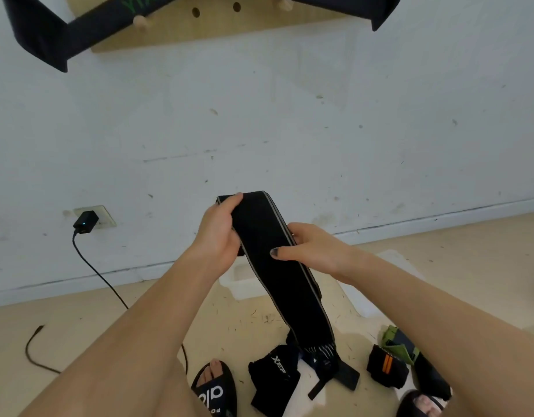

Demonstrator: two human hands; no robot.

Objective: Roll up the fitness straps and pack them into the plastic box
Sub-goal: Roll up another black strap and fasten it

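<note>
A long black strap with pale edge stripes is held up in the air at mid-frame, in front of a white wall. Its top end folds over the left hand, whose fingers curl round the folded end with the thumb on top; the fingertips are hidden behind the fabric. The right hand pinches the strap lower down at 3 o'clock of the left, thumb flat across the front, the other fingers behind and out of sight. From there the strap hangs toward 5 o'clock, its striped tail reaching a heap of black straps on the floor; which piece is which in the heap is hard to tell.

Behind the strap and forearms lies a pale, translucent plastic box, mostly hidden. At 4 o'clock sit a rolled black strap with an orange stripe and a green-and-black bundle, partly covered by the right forearm. Two sandalled feet are cut off by the bottom edge. At 9 o'clock a black charger sits in a wall socket, its cable trailing over the floor. At 12 o'clock a wooden pegboard carries a black band, cropped by the frame.
</note>
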